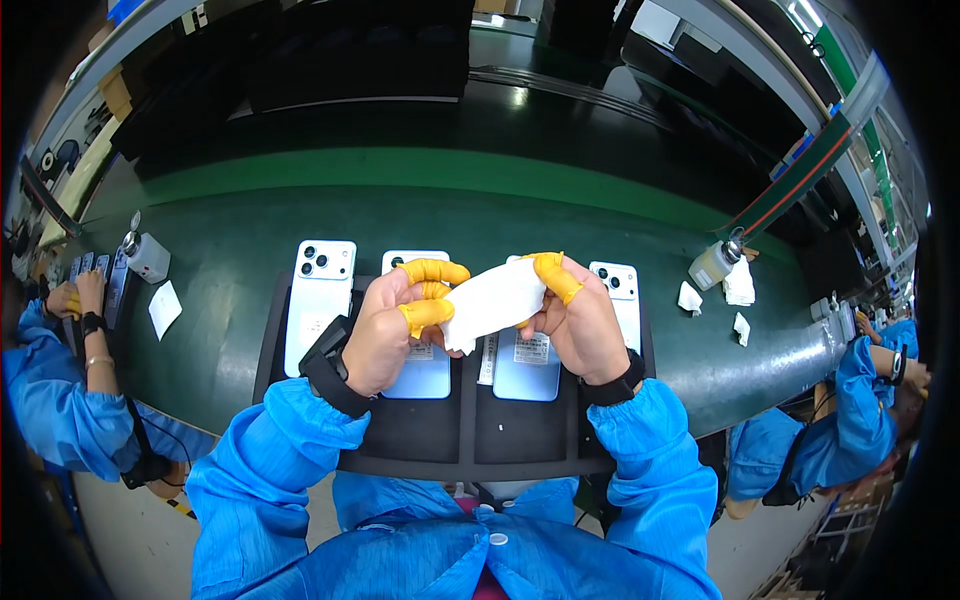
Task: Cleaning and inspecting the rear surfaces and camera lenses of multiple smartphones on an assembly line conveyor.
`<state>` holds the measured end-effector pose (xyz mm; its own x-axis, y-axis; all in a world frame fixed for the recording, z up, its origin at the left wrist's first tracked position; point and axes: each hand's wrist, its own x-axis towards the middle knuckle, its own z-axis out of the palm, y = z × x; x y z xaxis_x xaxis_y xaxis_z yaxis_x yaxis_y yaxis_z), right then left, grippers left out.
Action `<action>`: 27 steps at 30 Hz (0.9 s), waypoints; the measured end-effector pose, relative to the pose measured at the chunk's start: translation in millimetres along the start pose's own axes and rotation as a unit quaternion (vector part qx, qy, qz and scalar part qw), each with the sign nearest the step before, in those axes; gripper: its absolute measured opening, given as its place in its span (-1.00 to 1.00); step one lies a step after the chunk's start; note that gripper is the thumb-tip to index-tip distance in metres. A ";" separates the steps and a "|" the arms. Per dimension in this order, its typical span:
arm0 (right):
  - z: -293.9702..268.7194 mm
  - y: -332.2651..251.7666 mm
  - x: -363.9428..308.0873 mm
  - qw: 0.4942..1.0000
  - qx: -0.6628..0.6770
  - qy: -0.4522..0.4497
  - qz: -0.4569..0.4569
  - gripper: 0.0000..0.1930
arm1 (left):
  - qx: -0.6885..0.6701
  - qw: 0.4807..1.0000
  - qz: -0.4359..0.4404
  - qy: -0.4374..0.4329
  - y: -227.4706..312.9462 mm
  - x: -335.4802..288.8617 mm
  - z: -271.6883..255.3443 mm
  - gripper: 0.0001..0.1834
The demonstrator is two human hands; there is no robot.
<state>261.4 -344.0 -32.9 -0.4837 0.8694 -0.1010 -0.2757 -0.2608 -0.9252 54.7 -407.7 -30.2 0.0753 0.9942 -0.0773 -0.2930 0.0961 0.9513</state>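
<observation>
A white wipe is stretched between my hands above a black tray. My left hand, in yellow finger cots, pinches its left end. At the other end my right hand grips it, also with yellow cots on. Below lie several phones in the tray's compartments: a white phone at the left, a light blue phone under my left hand, another blue phone under the wipe, and a pale phone partly behind my right hand. Camera lenses show on the outer ones.
The tray sits on a green bench. Crumpled wipes lie by a dispenser bottle at the right. Another bottle and a white sheet are at the left. People in blue sleeves work on both sides.
</observation>
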 end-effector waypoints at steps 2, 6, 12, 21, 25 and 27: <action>-0.7 -0.6 -0.5 1.000 0.000 0.008 0.001 -0.70 | 0.001 1.000 -0.003 -0.005 -0.2 0.4 -0.4 -0.50; 7.7 -4.1 -1.7 1.000 0.011 0.014 0.014 -0.70 | 0.162 0.977 0.137 0.030 -15.4 5.0 -5.9 -0.54; 15.7 -1.8 -8.8 0.998 -0.006 0.026 0.049 -0.71 | 0.375 0.880 0.291 0.012 -3.7 -2.2 5.8 -0.60; 15.1 0.3 -14.5 0.997 0.063 -0.043 -0.019 -0.68 | 0.456 0.796 0.395 0.047 -12.9 -3.1 4.4 -0.60; 14.6 -0.9 -14.2 0.999 0.036 -0.029 -0.020 -0.66 | 0.462 0.784 0.412 0.053 -11.0 -2.8 6.6 -0.62; 17.7 -1.2 -14.1 1.000 0.020 -0.015 -0.016 -0.65 | 0.463 0.781 0.415 0.053 -13.1 -1.1 4.6 -0.62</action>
<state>253.9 -363.3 -23.8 -0.4986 0.8648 -0.0592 -0.3249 -0.2498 -0.9122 62.9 -410.3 -41.2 0.1332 0.6976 0.7040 0.6205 -0.6125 0.4896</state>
